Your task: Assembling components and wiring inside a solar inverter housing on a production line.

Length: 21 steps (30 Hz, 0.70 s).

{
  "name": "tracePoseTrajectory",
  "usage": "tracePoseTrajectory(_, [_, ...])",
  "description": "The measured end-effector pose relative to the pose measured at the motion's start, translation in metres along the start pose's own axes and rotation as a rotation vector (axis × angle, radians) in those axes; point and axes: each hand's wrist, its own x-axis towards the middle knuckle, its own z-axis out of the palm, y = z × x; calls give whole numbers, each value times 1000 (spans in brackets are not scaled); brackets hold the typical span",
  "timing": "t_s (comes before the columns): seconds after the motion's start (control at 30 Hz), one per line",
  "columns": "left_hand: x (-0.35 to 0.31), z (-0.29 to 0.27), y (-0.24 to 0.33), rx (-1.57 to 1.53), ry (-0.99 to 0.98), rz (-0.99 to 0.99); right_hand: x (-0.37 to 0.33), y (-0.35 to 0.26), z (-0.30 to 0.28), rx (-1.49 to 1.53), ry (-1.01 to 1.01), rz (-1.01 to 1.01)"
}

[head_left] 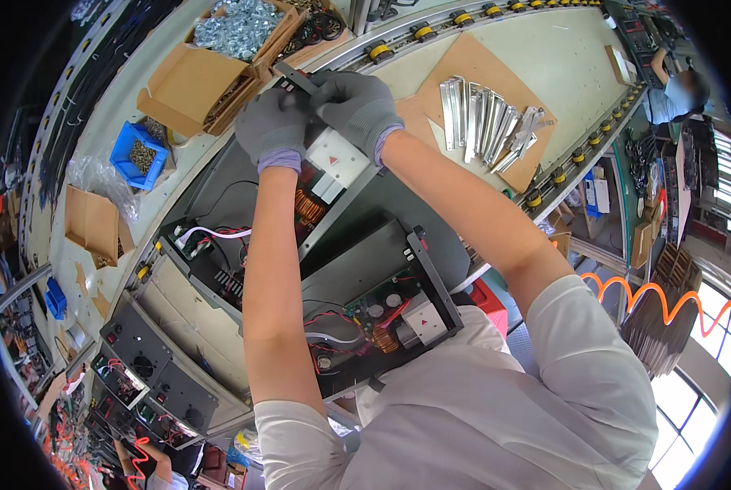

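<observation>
Head view: left hand [273,129] and right hand [355,106], knit-gloved, curled at far end of metal unit [337,159]; can't tell what's pinched. Left forearm [275,269] blocks part. Left of unit: blue plastic bin [123,149]; right: shiny strips [481,121] on cardboard [463,57].

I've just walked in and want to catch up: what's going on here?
A person in grey gloves has the left hand and right hand close together at the far end of an open, dark electronics unit; just what the fingers grip is hidden. A similar open unit sits nearer the body. To the right, metal strips lie on cardboard; to the left is a blue bin of small fasteners.
</observation>
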Motion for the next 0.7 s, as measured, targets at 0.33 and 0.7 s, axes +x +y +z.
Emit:
tracePoseTrajectory(0.33, [-86, -88, -25, -203, -7, 83, -17, 17, -7, 371, -53, 33])
tracePoseTrajectory(0.7, [-494, -138, -262, -468, 120, -1045, -242, 197, -82, -83, 71, 397])
